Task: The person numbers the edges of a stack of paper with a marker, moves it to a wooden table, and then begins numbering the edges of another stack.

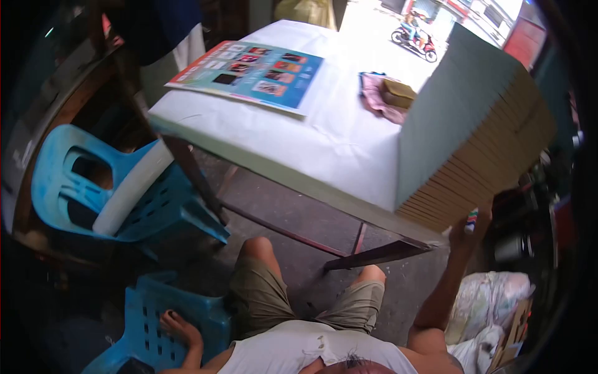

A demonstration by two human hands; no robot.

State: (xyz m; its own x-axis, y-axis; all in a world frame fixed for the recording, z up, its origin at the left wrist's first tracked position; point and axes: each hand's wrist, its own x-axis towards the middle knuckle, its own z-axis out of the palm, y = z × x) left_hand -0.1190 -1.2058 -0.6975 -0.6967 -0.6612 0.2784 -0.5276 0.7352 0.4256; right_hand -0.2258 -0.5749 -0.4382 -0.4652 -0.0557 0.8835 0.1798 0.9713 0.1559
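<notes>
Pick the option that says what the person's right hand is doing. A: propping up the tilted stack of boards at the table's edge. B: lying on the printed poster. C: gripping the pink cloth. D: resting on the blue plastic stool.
A: the right hand is raised under the lower corner of the tilted stack of boards at the table edge, while the left hand is on the blue plastic stool.

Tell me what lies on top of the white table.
On the white table lie a colourful poster, a pink cloth with a yellowish block on it, and a tall tilted stack of boards, steadied by the right hand. Anything behind the stack is hidden.
</notes>
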